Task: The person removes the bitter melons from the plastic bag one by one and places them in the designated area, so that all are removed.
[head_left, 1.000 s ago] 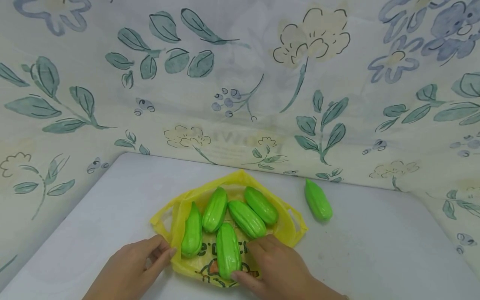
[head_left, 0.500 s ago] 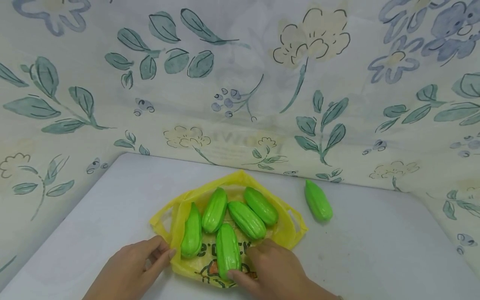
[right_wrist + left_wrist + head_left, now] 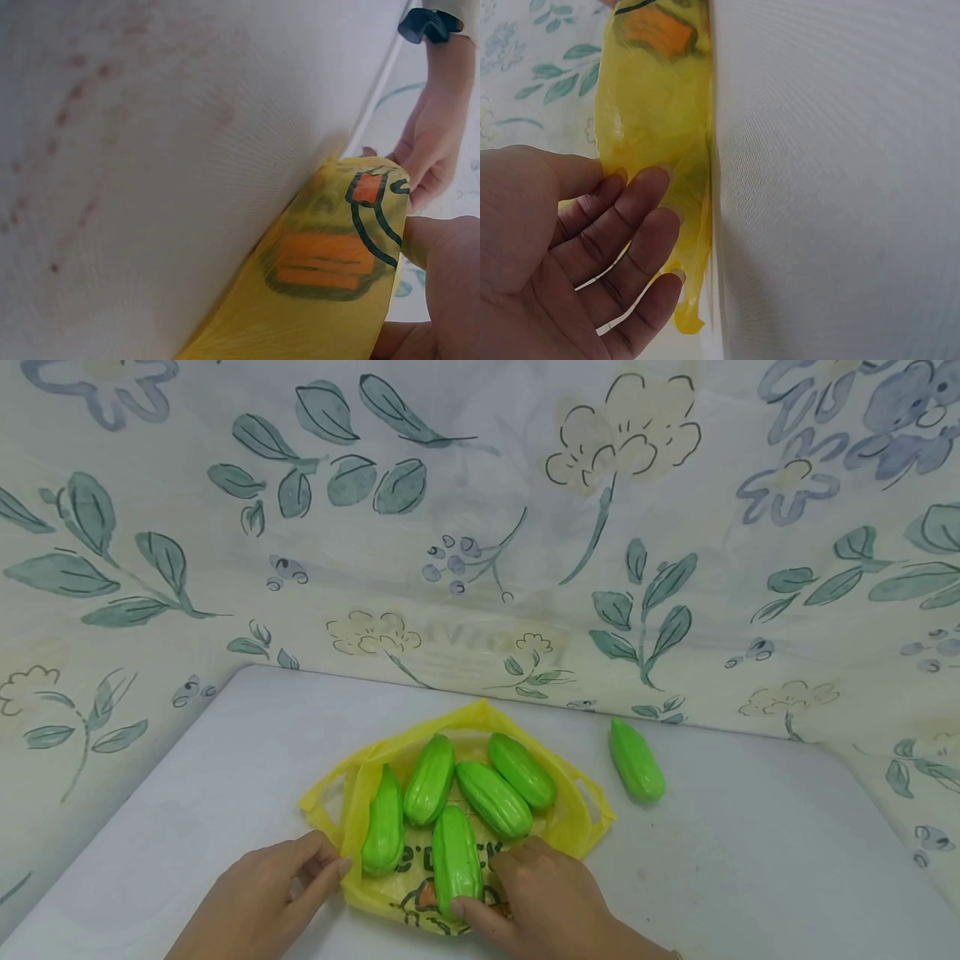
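Note:
A yellow plastic bag with a printed picture lies spread on the table, its mouth facing up. Inside are several green ridged toy fruits, one of them a fruit near the front rim. My left hand pinches the bag's left front edge between thumb and fingers, as the left wrist view also shows. At the front right, my right hand reaches over the rim. Its straight thumb touches the lower end of the front fruit, while its bent fingers lie a little to the right of that fruit. Their tips are hidden.
Another green ridged fruit lies on the white table to the right of the bag. A flower-patterned cloth hangs behind and around the table. Open handle loops stick out at the bag's sides.
My right thumb has slid slightly left across the lower end of the front fruit. The left hand, bag and fruits look almost unmoved.

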{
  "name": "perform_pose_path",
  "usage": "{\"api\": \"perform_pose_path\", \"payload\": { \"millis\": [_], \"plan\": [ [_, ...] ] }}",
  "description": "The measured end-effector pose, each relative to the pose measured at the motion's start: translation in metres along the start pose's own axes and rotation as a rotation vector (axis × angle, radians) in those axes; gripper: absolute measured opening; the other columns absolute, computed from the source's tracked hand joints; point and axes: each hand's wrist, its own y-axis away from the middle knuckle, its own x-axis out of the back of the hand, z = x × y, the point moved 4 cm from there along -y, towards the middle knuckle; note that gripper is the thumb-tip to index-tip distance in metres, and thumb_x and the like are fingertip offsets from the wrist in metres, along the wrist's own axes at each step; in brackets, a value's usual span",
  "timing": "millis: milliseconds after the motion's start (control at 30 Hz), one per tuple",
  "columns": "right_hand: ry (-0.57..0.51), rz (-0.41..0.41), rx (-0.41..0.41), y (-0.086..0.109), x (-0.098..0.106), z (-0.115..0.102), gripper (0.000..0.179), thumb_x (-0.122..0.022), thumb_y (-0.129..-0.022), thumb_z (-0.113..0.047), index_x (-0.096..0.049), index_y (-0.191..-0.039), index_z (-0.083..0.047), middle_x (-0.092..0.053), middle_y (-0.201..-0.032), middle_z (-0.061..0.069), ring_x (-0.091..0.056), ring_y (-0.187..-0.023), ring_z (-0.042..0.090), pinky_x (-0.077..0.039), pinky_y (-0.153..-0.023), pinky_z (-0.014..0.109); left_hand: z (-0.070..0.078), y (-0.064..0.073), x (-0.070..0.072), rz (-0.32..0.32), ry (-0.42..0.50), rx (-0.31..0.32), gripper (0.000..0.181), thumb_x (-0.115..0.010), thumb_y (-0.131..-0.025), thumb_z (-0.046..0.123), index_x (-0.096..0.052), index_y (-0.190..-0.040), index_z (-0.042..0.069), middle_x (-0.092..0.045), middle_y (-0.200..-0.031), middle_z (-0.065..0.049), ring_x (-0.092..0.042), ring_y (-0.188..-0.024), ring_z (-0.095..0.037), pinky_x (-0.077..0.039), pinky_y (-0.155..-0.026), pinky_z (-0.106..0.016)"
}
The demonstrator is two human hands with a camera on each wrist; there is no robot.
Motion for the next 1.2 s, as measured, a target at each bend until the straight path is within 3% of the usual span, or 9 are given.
{"api": "perform_pose_path", "payload": {
  "millis": [667, 900, 1200],
  "plan": [
    [0.073, 0.047, 0.019, -0.0014, -0.0014, -0.0043, 0.06, -0.053, -0.096, -0.075, -0.061, -0.076, -0.019, -0.05, -0.071, -0.011, -0.049, -0.07, 0.006, -0.043, -0.056, 0.026, 0.0011, -0.0002, 0.0008, 0.002, -0.01, 0.003, 0.014, -0.074, -0.099, 0.03, -0.066, -0.095, 0.02, -0.061, -0.076, 0.017, -0.052, -0.067, -0.002, -0.048, -0.063, -0.027],
    [0.083, 0.093, 0.054, 0.0004, -0.0003, -0.0051, 0.048, -0.062, -0.099, -0.06, -0.064, -0.08, -0.016, -0.049, -0.072, -0.012, -0.046, -0.069, 0.004, -0.042, -0.057, 0.023, 0.0014, -0.0005, 0.0007, -0.008, -0.004, 0.014, 0.014, -0.074, -0.1, 0.03, -0.066, -0.097, 0.019, -0.062, -0.077, 0.017, -0.052, -0.067, -0.003, -0.047, -0.062, -0.027],
    [0.072, 0.074, 0.004, 0.002, -0.0003, -0.0047, 0.042, -0.068, -0.097, -0.052, -0.068, -0.087, -0.011, -0.055, -0.076, -0.009, -0.051, -0.076, 0.006, -0.046, -0.061, 0.026, 0.0017, -0.0009, 0.0005, -0.014, -0.009, 0.022, 0.015, -0.073, -0.1, 0.031, -0.067, -0.097, 0.018, -0.062, -0.076, 0.017, -0.053, -0.068, -0.003, -0.049, -0.063, -0.027]
  ]
}}
